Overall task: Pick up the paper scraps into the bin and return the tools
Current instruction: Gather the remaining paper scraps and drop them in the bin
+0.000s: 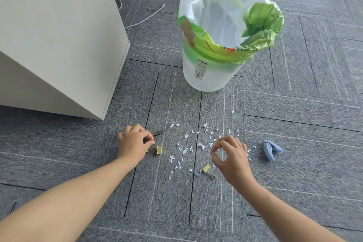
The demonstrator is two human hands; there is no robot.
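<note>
Broadly, the paper scraps (185, 150) are small, white, irregular slivers. They lie scattered flat on the grey carpet floor (294, 182), between the two hands and in front of the bin (212, 76). Judged by size, they weigh almost nothing, bend freely and will catch in the ribbed pile. Take each one by a raised edge with a fingertip pinch or with fine tips, and carry it slowly, since moving air may dislodge it.

The left hand (133, 143) grips a thin metal tool (159, 132), probably tweezers, with its pointed end projecting toward the scraps. The tool looks stiff, smooth and slippery, so hold it at mid-length. The right hand (231, 155) hovers over the right part of the scatter, thumb and forefinger tips meeting in a ring. Whether a scrap lies between them cannot be told.

Two gold clips lie on the floor: the first binder clip (159, 150) just beside the left hand, the second binder clip (207, 168) near the right hand. Each has a hard folded metal body and wire loops, and either part will serve as a hold. The blue hole punch (272, 148) lies to the right of the scatter. It is smooth, rounded plastic and should be gripped across both handles.

The bin is upright, tapered, translucent white plastic with a thin film liner (216, 6). It is probably light and may tip if knocked.
</note>
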